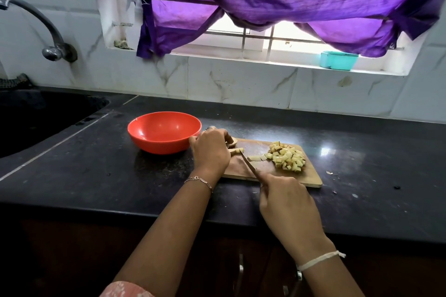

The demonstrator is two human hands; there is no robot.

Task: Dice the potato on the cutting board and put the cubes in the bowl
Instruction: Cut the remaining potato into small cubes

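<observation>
- Left hand (212,149) holds the potato piece (237,150) steady on the cutting board (265,169).
- Right hand (287,202) grips the knife (248,164) to cut it.
- Cubes (288,157) lie piled there; bowl (164,144) waits close by.

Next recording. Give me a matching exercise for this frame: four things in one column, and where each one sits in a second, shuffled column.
Things:
1. bowl
2. potato cubes
3. knife
4. teal box

Places:
A. on the window ledge
B. held in the right hand
C. on the counter, left of the cutting board
D. heaped on the right part of the cutting board

Pairs: 1-C, 2-D, 3-B, 4-A
</observation>
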